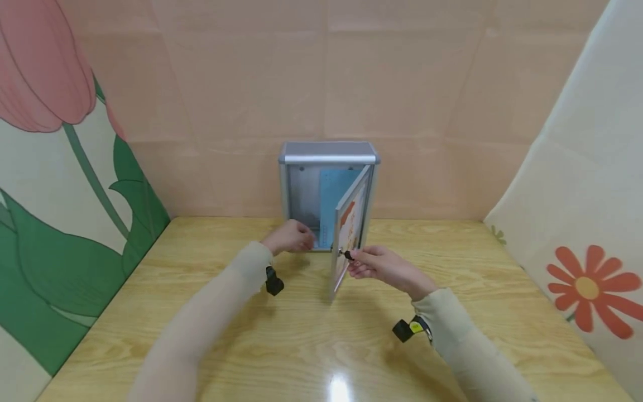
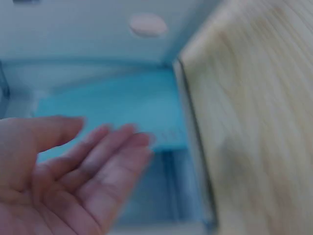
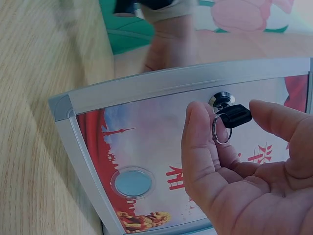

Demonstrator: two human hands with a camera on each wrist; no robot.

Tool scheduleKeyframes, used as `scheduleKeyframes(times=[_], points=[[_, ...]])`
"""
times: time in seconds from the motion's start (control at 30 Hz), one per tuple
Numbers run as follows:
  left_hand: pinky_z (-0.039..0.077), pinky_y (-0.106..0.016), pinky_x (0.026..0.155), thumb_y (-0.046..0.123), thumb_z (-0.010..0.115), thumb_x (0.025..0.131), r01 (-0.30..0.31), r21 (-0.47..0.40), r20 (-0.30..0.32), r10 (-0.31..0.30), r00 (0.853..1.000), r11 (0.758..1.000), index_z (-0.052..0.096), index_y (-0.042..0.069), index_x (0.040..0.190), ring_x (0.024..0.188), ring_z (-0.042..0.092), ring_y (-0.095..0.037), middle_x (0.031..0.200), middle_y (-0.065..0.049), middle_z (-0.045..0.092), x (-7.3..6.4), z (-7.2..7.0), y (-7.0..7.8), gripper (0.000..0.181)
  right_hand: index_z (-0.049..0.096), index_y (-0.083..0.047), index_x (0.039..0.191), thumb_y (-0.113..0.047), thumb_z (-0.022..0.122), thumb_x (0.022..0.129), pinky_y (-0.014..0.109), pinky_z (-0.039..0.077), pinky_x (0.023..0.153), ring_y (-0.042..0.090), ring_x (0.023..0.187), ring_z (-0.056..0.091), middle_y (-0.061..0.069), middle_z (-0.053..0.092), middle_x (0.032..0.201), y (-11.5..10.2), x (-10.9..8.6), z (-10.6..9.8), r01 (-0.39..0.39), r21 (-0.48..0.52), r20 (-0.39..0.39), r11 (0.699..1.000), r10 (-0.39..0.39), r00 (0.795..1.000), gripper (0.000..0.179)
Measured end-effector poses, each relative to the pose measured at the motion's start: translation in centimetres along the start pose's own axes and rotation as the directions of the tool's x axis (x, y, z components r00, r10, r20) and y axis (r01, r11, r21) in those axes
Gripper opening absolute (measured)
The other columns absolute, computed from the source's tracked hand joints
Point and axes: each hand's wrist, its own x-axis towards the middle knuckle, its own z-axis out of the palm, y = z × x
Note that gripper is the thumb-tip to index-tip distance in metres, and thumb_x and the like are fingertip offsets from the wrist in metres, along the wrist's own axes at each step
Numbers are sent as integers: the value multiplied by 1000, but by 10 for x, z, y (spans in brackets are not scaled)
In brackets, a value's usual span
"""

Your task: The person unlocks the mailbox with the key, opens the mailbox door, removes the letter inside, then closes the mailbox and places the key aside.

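A grey metal box (image 1: 329, 149) stands upright against the back wall with its hinged door (image 3: 156, 132) swung out towards me. Inside leans a flat blue paper piece (image 1: 329, 201), envelope-like, with small printed marks near one end. My left hand (image 1: 291, 236) is at the box's lower left opening. Its palm and loosely bent fingers are bare in the left wrist view, overlapping the blue paper (image 2: 122, 98). At the door's free edge, my right hand (image 1: 384, 268) holds a black-headed key (image 3: 237, 116) between thumb and fingers. The key sits in the door's round lock (image 3: 222, 98), a metal ring hanging from it.
The door's front carries a printed sheet with red characters and a round window (image 3: 133, 183). Wood-grain table (image 1: 301, 335) lies under everything. A plain pinkish cloth (image 1: 226, 100) hangs behind, with flower-printed panels (image 1: 588, 287) at both sides.
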Motion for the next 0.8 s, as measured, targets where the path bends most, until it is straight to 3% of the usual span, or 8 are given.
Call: scheduleKeyframes(times=[0.03, 0.1, 0.2, 0.27, 0.37, 0.5, 0.67, 0.8], points=[[54, -41, 90, 15, 53, 99, -40, -6, -30, 40, 999, 999, 60, -5, 122, 104, 65, -31, 113, -18, 67, 3, 3, 9, 31, 44, 19, 118, -17, 45, 103, 26, 55, 84, 9, 82, 63, 4, 63, 92, 0, 0, -1, -2, -2, 0, 1000, 2, 1000, 39], [51, -41, 95, 16, 51, 100, -90, 50, -154, 97, 983, 995, 52, -3, 131, 113, 60, -32, 122, -19, 61, 12, 9, 23, 37, 45, 18, 117, -17, 45, 103, 27, 55, 86, 9, 82, 63, 4, 63, 93, -1, -1, -1, 1, -8, 5, 1000, -1, 1000, 38], [47, -41, 100, 16, 51, 99, -57, 162, -364, 113, 925, 985, 41, -2, 139, 122, 54, -32, 133, -20, 53, 30, 19, 35, 45, 48, 14, 115, -16, 44, 103, 28, 54, 87, 9, 82, 63, 4, 63, 93, -1, 0, -3, 3, -4, 8, 1000, -3, 1000, 33], [46, -42, 101, 15, 50, 100, -19, 142, -425, 78, 902, 990, 35, -2, 143, 125, 51, -32, 137, -21, 49, 43, 26, 35, 48, 50, 11, 113, -16, 43, 104, 27, 55, 86, 9, 82, 63, 3, 63, 94, -1, 0, -3, 12, -3, 14, 1000, -12, 1000, 30], [48, -43, 97, 15, 46, 101, 5, 59, -446, 22, 895, 998, 34, -1, 144, 119, 56, -32, 136, -22, 51, 58, 36, 28, 48, 51, 10, 114, -16, 43, 104, 25, 55, 84, 10, 84, 63, 3, 63, 95, 0, 1, -4, 20, -5, 20, 1000, -20, 1000, 30], [49, -45, 96, 20, 49, 101, -20, -40, -433, 1, 901, 999, 37, 0, 143, 118, 57, -32, 134, -21, 55, 71, 49, 16, 48, 44, 17, 122, -17, 42, 104, 25, 54, 85, 11, 85, 63, 4, 63, 97, 1, 2, -4, 8, -11, 21, 1000, -8, 1000, 39], [47, -46, 99, 23, 56, 98, -62, -98, -433, 13, 901, 993, 45, 1, 141, 122, 55, -32, 134, -18, 55, 78, 57, 8, 49, 40, 21, 124, -18, 42, 104, 26, 54, 86, 11, 85, 63, 5, 62, 97, 3, 1, -4, -5, -3, 16, 1000, 5, 1000, 43], [52, -42, 88, 22, 57, 98, -122, -48, -472, 85, 878, 991, 56, 5, 132, 108, 61, -26, 120, -13, 64, 73, 54, 7, 38, 43, 19, 122, -17, 42, 104, 27, 54, 87, 11, 85, 63, 5, 63, 96, 3, 1, -4, -7, 12, 15, 1000, 6, 1000, 40]])
